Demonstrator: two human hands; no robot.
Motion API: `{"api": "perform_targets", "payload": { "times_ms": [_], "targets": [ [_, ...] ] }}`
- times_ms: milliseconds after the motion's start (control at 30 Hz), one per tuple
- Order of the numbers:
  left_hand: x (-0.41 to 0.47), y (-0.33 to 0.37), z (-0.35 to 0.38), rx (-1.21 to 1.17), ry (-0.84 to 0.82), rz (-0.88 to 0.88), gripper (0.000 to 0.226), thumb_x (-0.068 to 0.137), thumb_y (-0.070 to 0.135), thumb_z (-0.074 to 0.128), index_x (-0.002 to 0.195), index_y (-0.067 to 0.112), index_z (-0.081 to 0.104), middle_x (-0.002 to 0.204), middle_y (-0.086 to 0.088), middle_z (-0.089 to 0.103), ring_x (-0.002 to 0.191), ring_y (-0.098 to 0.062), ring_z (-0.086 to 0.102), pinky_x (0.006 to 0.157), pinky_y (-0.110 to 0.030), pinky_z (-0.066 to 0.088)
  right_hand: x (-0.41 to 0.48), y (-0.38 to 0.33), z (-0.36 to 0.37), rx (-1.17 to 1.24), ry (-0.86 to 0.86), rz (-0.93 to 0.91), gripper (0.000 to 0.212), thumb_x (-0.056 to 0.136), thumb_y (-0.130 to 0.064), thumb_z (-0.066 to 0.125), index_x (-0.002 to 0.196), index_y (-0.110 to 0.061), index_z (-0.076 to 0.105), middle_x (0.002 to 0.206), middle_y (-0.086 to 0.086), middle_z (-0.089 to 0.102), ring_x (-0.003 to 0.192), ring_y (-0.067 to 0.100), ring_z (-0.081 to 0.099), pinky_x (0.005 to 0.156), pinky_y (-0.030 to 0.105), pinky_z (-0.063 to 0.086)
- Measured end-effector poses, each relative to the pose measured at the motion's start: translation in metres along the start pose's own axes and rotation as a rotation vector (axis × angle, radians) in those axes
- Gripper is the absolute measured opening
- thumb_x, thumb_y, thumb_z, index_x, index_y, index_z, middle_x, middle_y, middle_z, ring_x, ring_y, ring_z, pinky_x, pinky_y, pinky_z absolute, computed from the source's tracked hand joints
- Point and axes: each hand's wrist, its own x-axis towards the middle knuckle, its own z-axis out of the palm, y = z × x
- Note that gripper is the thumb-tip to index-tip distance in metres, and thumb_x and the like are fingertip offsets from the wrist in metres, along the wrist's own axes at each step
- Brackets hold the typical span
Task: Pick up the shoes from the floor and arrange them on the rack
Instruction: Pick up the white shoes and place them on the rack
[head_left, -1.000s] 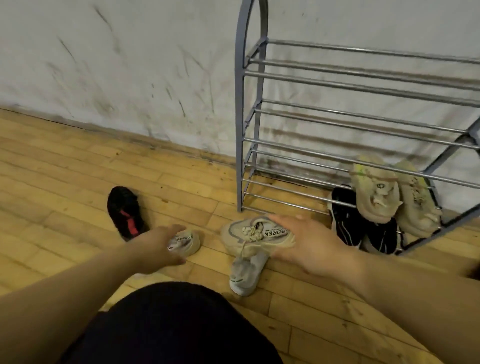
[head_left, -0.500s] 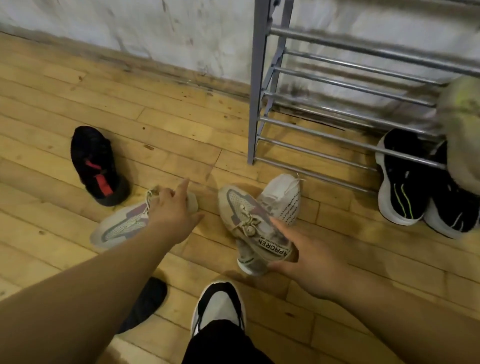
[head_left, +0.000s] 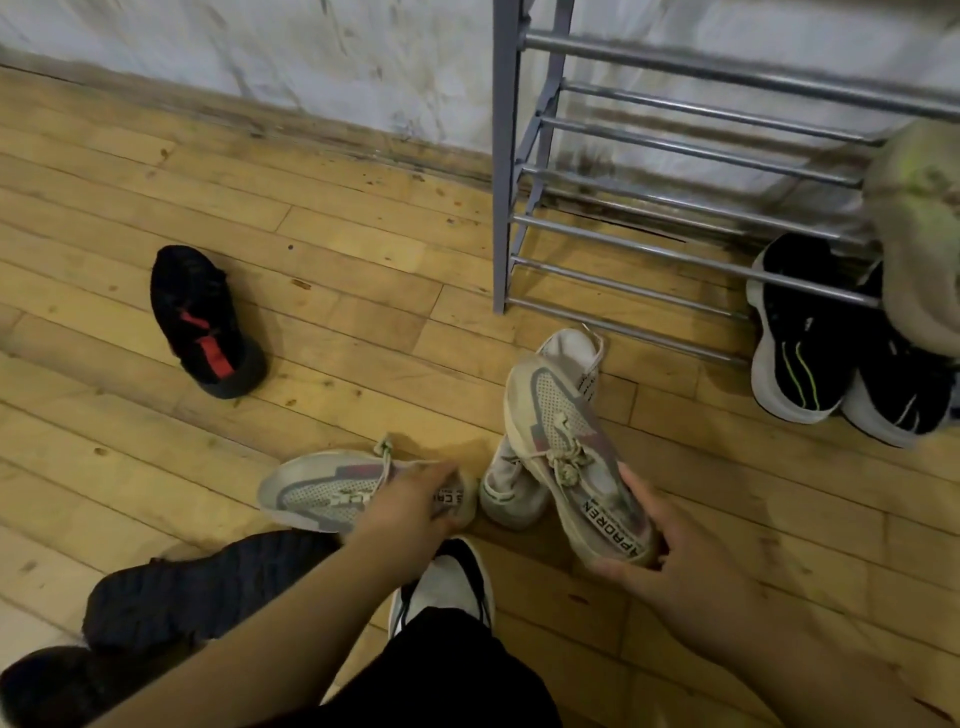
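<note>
1. The right hand (head_left: 680, 558) holds the right beige shoe (head_left: 566, 447) by its heel, thumb on top and fingers curled beneath. The shoe's long axis runs from the hand toward the rack (head_left: 503, 156), toe far. It leans on a white shoe (head_left: 511, 491) under it.
2. The left hand (head_left: 410, 512) covers the heel of the left beige shoe (head_left: 322, 486), fingers curled round it. This shoe lies on the floor (head_left: 363, 234), long axis left to right, toe pointing left.
3. The rack stands far and to the right of both hands, and the right hand is nearer. Its low rungs are bare at the left, with black shoes (head_left: 800, 332) low at the right end. The left beige shoe likely needs turning toe-far before it goes up.
4. The right beige shoe's heel strap reads "APOREN". The other strap shows only "S CR" beside the fingers. The white shoe's tag is too small to read.
5. A black and red shoe (head_left: 208, 322) lies well apart, far left.
</note>
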Motion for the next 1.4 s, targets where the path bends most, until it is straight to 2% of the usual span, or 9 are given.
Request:
{"api": "perform_targets", "payload": {
  "times_ms": [167, 333, 467, 667, 767, 867, 1133, 1267, 1400],
  "targets": [
    [-0.005, 0.008, -0.009, -0.179, 0.099, -0.067, 0.058, 0.094, 0.020, 0.068, 0.147, 0.036, 0.050, 0.142, 0.009, 0.057, 0.126, -0.014, 0.056, 0.103, -0.032, 0.049, 0.008, -0.018, -0.014, 0.101, -0.039, -0.006, 0.098, 0.078, -0.032, 0.089, 0.147, -0.061, 0.026, 0.119, -0.040, 0.053, 0.099, -0.026, 0.057, 0.074, -0.001, 0.045],
    [-0.017, 0.042, -0.047, -0.412, 0.253, 0.026, 0.054, 0.092, 0.024, 0.072, 0.139, 0.044, 0.055, 0.125, 0.017, 0.061, 0.112, -0.005, 0.058, 0.094, -0.023, 0.049, 0.015, -0.034, -0.030, 0.291, 0.037, -0.026, 0.083, 0.084, -0.022, 0.082, 0.147, -0.054, 0.040, 0.128, -0.028, 0.062, 0.105, -0.012, 0.065, 0.082, 0.015, 0.057],
    [-0.014, 0.073, -0.057, -0.488, 0.268, 0.162, 0.050, 0.094, 0.020, 0.070, 0.130, 0.051, 0.056, 0.111, 0.021, 0.061, 0.100, 0.003, 0.059, 0.076, -0.005, 0.045, 0.027, -0.040, -0.032, 0.323, 0.177, -0.087, 0.083, 0.089, -0.022, 0.078, 0.153, -0.049, 0.032, 0.125, -0.036, 0.059, 0.114, -0.012, 0.061, 0.090, 0.016, 0.052],
    [0.003, 0.078, -0.025, -0.053, 0.021, 0.245, 0.069, 0.092, 0.037, 0.069, 0.149, 0.052, 0.034, 0.134, 0.011, 0.042, 0.122, -0.011, 0.045, 0.098, -0.025, 0.041, 0.048, -0.024, -0.026, 0.332, 0.203, 0.002, 0.088, 0.091, -0.028, 0.078, 0.159, -0.045, 0.025, 0.140, -0.021, 0.057, 0.125, 0.002, 0.057, 0.110, 0.038, 0.048],
    [0.010, 0.069, -0.014, 0.189, 0.117, 0.222, 0.076, 0.086, 0.050, 0.067, 0.153, 0.048, 0.031, 0.141, 0.002, 0.038, 0.130, -0.023, 0.037, 0.108, -0.038, 0.037, 0.049, -0.019, -0.031, 0.410, 0.188, 0.012, 0.085, 0.085, -0.026, 0.083, 0.148, -0.058, 0.036, 0.130, -0.024, 0.065, 0.123, 0.004, 0.061, 0.110, 0.045, 0.049],
    [0.016, 0.064, -0.011, 0.170, 0.132, 0.235, 0.078, 0.085, 0.053, 0.070, 0.153, 0.046, 0.032, 0.143, 0.001, 0.037, 0.132, -0.023, 0.036, 0.109, -0.041, 0.038, 0.048, -0.024, -0.042, 0.570, 0.193, -0.012, 0.079, 0.073, -0.028, 0.086, 0.131, -0.067, 0.048, 0.133, -0.021, 0.066, 0.126, 0.013, 0.063, 0.106, 0.052, 0.051],
    [0.018, 0.064, -0.011, 0.093, 0.121, 0.269, 0.078, 0.086, 0.050, 0.072, 0.153, 0.045, 0.033, 0.140, 0.004, 0.039, 0.129, -0.020, 0.039, 0.104, -0.035, 0.042, 0.115, -0.071, -0.040, 0.709, 0.259, -0.056, 0.085, 0.090, -0.003, 0.072, 0.156, -0.039, 0.035, 0.136, -0.011, 0.063, 0.124, 0.018, 0.062, 0.097, 0.045, 0.057],
    [0.015, 0.064, -0.009, 0.099, 0.124, 0.261, 0.077, 0.089, 0.050, 0.068, 0.155, 0.047, 0.028, 0.141, 0.006, 0.037, 0.131, -0.019, 0.037, 0.106, -0.036, 0.040, 0.179, -0.114, -0.037, 0.734, 0.298, -0.015, 0.085, 0.088, -0.016, 0.077, 0.153, -0.047, 0.032, 0.142, -0.009, 0.057, 0.128, 0.023, 0.058, 0.105, 0.057, 0.050],
    [0.014, 0.059, -0.011, 0.087, 0.104, 0.275, 0.076, 0.092, 0.050, 0.065, 0.156, 0.047, 0.026, 0.144, 0.010, 0.036, 0.133, -0.015, 0.035, 0.108, -0.032, 0.039, 0.203, -0.123, -0.049, 0.229, 0.314, 0.046, 0.110, 0.078, -0.049, 0.083, 0.158, -0.044, 0.009, 0.162, 0.002, 0.032, 0.146, 0.031, 0.038, 0.115, 0.061, 0.035]
  ]
}}
